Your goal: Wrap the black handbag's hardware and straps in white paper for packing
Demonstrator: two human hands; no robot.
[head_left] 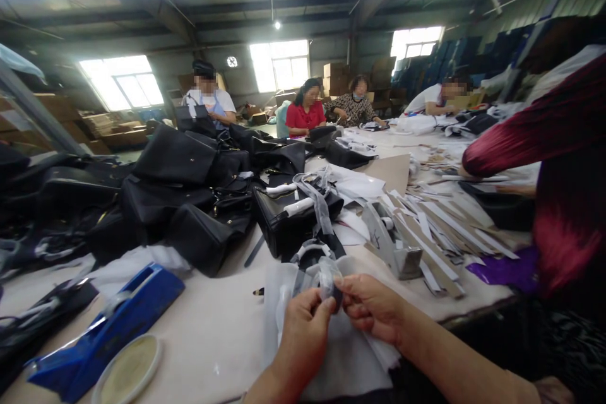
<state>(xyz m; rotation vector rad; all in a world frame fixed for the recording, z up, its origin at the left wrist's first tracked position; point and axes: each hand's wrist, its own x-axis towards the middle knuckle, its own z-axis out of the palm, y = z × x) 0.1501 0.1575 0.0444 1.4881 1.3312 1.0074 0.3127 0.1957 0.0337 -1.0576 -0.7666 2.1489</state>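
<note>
In the head view, a strap wrapped in translucent film [327,273] is pinched between my two hands at the front of the table. My left hand [303,331] closes on it with thumb and bent fingers. From the other side, my right hand [374,308] grips it with thumb and forefinger. Beneath both hands lies white wrapping sheet [350,360]. A wrapped handle loop [310,249] stands just beyond the fingers. Further back sits a black handbag [272,224] with white-wrapped handles. What lies inside the sheet is mostly hidden.
A blue tape dispenser [108,328] and a round lid [127,369] lie to the left. Black bags [175,158] are heaped behind. A grey tape dispenser [392,243] and cardboard strips [440,233] lie right. A co-worker's red sleeve [530,126] reaches in; several people work beyond.
</note>
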